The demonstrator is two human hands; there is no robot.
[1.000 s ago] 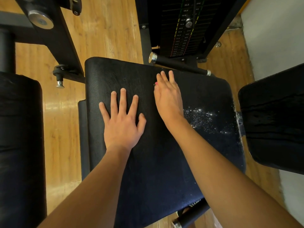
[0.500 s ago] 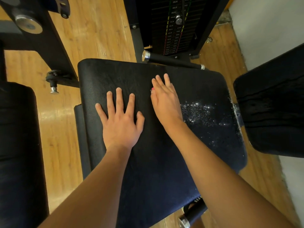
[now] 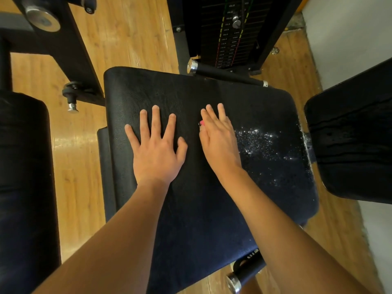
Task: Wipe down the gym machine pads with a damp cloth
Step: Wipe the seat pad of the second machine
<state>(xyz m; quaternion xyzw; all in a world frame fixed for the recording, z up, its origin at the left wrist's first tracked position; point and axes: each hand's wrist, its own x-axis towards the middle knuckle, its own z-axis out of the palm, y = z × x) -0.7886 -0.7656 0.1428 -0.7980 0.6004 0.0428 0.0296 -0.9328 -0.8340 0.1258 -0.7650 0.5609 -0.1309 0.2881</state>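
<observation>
Seat pad [image 3: 191, 209]: black grained vinyl, lying directly beneath both hands and running back toward the person's body.
Left hand [image 3: 157, 151]: palm down, fingers straight and spread, resting flat on the pad and holding nothing.
Right hand [image 3: 220, 143]: flat beside it, fingers straight and together. A pink scrap [image 3: 202, 123] peeps from under its thumb side, too small to identify as the cloth.
Key relation: a glistening speckled patch [image 3: 261, 143] lies just off the right hand's outer edge, so the right hand is nearer.
Long axis: the patch stretches sideways, away from both hands.
Surface: dull and dry-looking around the left hand, beaded and white-flecked beside the right.
</observation>
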